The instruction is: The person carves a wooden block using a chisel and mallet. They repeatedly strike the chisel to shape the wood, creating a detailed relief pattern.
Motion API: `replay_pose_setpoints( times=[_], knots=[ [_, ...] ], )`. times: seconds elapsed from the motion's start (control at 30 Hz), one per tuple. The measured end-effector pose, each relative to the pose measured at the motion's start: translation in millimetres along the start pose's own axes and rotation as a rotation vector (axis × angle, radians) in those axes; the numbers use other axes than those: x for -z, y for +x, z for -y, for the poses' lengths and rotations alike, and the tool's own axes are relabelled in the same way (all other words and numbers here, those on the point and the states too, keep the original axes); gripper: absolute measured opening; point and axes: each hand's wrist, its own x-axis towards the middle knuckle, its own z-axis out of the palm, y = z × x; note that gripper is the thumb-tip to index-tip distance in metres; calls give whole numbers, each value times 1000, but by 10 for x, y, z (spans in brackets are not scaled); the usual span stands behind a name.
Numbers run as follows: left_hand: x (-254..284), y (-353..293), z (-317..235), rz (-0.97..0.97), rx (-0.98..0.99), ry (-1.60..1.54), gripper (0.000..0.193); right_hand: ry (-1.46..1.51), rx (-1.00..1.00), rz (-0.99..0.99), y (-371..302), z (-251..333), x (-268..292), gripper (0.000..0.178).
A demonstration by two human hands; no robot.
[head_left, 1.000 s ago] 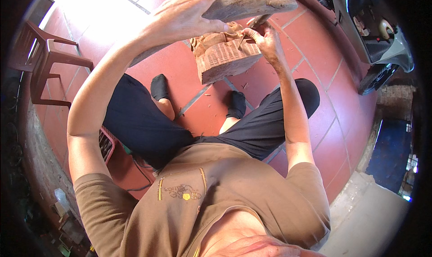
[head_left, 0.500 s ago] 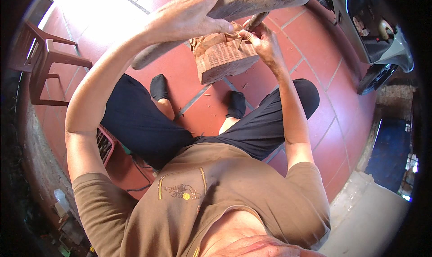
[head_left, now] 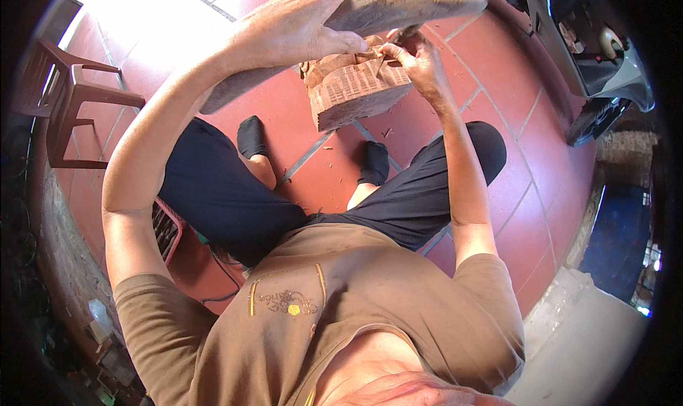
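My left hand [head_left: 295, 29] is closed around a long, worn wooden club [head_left: 420, 6], which slants from lower left to upper right. Below the club's thick end, my right hand [head_left: 421, 63] grips a chisel [head_left: 378, 67], its thin blade pointing down onto a carved wooden block [head_left: 359, 94]. The block has a rough top with rounded carved shapes and a face covered in tool marks. The chisel handle's upper end lies close to the club; whether they touch I cannot tell. My left hand and the club hide part of the block's far side.
Wood chips [head_left: 388, 132] lie on the red tiled floor [head_left: 512, 214] between and beside my feet. A brown plastic chair [head_left: 92, 93] stands at left, a motorbike [head_left: 605, 79] at far right. A pink-rimmed crate [head_left: 169, 228] and a cable [head_left: 226, 292] are by my left leg.
The club has tilted slightly, its left end a little lower, and less of the chisel handle shows beneath it. Both hands keep their hold; the block has barely shifted.
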Motion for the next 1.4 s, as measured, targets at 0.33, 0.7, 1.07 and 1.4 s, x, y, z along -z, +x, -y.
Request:
replay_pose_setpoints(
  times=[0.33,0.7,1.07,1.4],
  knots=[
    [49,-148,76,-47,21,-311,67,128,-57,8,-43,40,55,22],
    [512,-324,-596,-202,14,-539,65,62,-16,-9,-144,-24,108,23],
    [-55,-46,43,-29,-10,-13,71,113,-66,6,-127,12,130,20],
    [11,-61,-176,-340,-123,-189,71,-55,69,11,-170,64,28,22]
  ],
)
